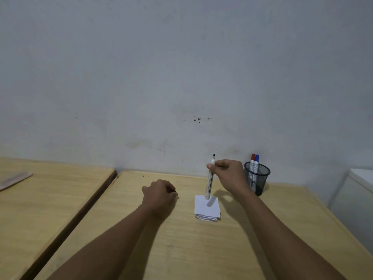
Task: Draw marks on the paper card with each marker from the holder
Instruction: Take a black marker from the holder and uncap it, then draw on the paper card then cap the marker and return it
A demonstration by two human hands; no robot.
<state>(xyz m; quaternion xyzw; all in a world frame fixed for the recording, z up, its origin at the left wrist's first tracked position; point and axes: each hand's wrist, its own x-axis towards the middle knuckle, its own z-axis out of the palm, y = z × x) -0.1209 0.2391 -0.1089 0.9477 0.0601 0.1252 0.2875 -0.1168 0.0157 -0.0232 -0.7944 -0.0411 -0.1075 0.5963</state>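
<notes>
Both forearms entered from the lower edge and extended over the wooden table (181, 249). Left hand (159, 196) rested on the tabletop, curled closed with a small dark item at its fingertips; whether this was a marker cap could not be determined. Right hand (228, 171) was raised above the table and closed on a black marker (209, 178), pinching it near the upper end. That marker stood nearly upright, uncapped black tip pointing up, blunt lower end just over the far edge of the paper card (206, 205); contact with the card could not be confirmed. White and folded, the card lay flat on the table between the two hands, closer to the right one. A black mesh holder (257, 178) stood near the wall, just beside the right hand. It contained a red marker (252, 160) and a blue marker (256, 161), both capped and upright, touching each other. A second wooden table (50, 188) stood to the left, separated by a dark gap.
</notes>
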